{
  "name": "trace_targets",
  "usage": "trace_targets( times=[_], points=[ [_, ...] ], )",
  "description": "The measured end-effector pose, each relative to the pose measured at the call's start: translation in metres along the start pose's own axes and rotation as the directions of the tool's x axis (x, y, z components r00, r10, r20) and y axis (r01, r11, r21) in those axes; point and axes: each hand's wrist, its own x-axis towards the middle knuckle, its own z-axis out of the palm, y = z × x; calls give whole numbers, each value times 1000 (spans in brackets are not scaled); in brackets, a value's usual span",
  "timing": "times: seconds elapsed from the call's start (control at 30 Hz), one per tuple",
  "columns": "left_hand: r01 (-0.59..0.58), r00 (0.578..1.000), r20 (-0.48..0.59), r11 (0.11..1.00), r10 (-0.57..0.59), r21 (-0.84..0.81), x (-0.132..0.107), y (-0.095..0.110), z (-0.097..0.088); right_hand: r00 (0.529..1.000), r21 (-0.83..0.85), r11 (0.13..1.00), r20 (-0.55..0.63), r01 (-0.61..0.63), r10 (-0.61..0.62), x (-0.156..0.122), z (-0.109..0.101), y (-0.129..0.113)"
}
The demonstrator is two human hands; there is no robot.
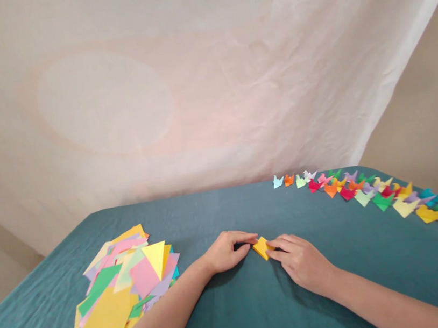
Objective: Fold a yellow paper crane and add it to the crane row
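Note:
A small folded orange-yellow paper lies on the teal tablecloth near the middle. My left hand rests beside it on the left, its fingers curled and its fingertips pinching the paper's upper left edge. My right hand comes in from the right, fingers pressed together on the paper's right corner. Both hands hold the same piece flat against the cloth.
A loose pile of coloured paper squares lies at the left, near my left forearm. A curved row of several folded paper figures runs along the back right of the table. A pale sheet hangs behind.

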Motion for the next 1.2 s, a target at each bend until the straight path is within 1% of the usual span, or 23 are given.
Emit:
trace_targets(
  times=[0.1, 0.3, 0.53, 0.73, 0.87, 0.97, 1.07, 1.2],
  points=[
    [35, 998, -43, 999, -35, -3, 1, -2, 4, 1000, -1, 1000, -5, -16, 16, 0, 0, 0],
    [9, 998, -68, 1000, -10, -17, 1, -9, 7, 998, 54, 997, -37, -57, 59, 4, 2, 0],
    [21, 996, -86, 999, -25, -43, -1, -9, 9, 994, 97, 991, -55, -91, 97, 6, 4, 2],
    [125, 986, -88, 974, -144, -190, 1, -10, 12, 994, 80, 993, -50, -90, 94, 8, 4, 2],
    [154, 979, -96, 965, -178, -214, 5, -10, 14, 997, 55, 996, -29, -70, 72, 12, 2, 3],
    [169, 975, -108, 964, -194, -206, 7, -9, 16, 997, 32, 996, 1, -78, 78, 16, 0, 4],
    [171, 973, -121, 968, -194, -182, 8, -7, 17, 992, 55, 991, 26, -121, 120, 21, 0, 6],
    [154, 977, -129, 978, -172, -142, 6, -3, 17, 974, 209, 951, 19, -226, 227, 25, 7, 10]
  ],
)
